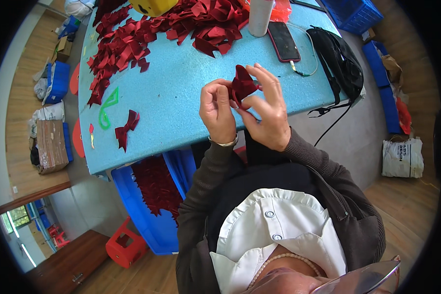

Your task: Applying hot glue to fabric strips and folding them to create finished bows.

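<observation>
Above the near edge of the blue table [176, 105], a dark red ribbon piece [242, 83] is held up between both hands, folded and curved. My left hand [218, 112] has its fingers curled and pinches the ribbon's left side. On its other side my right hand [269, 108] grips it with thumb and forefinger, the other fingers raised. My fingers cover part of the fold. A finished-looking dark red bow [126, 128] lies alone on the table to the left. Farther back spreads a large heap of similar red bows [206, 24].
Behind my hands are a white cylinder [260, 17], a phone [283, 41] with a cable, and a black backpack [335, 63]. A blue bin [127, 196] with red ribbon pieces stands below the table's front edge, near a red stool [126, 243]. A yellow container [152, 6] sits at the back.
</observation>
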`<state>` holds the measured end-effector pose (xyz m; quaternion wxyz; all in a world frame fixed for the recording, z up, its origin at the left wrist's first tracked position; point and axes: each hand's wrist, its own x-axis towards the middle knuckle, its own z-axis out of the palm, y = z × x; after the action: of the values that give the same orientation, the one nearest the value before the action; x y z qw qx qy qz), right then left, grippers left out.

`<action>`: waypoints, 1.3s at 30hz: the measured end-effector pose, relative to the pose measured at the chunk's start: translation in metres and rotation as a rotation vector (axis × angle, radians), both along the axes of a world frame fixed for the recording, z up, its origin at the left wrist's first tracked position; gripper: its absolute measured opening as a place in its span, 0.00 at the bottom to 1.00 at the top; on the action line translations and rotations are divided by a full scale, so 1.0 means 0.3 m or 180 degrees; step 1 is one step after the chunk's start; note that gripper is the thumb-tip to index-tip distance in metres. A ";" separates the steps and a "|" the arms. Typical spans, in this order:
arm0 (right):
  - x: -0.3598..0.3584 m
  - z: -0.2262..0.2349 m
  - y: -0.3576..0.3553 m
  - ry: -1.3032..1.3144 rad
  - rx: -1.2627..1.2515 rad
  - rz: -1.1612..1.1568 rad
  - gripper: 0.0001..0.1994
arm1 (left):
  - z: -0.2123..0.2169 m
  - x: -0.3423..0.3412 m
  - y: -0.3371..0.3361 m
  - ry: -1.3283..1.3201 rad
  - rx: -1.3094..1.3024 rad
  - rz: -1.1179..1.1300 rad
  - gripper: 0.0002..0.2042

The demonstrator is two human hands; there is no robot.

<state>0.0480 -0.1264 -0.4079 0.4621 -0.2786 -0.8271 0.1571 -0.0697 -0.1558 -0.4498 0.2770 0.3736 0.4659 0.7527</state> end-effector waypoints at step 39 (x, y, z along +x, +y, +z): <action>0.117 -0.087 0.101 0.1301 -0.2375 0.0253 0.06 | 0.015 0.141 0.001 -0.0689 -0.0163 -0.0992 0.11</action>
<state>0.0830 -0.0960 -0.4339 0.4777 -0.3577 -0.6150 0.5154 -0.0274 -0.1554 -0.4452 0.4482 0.3509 0.3889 0.7244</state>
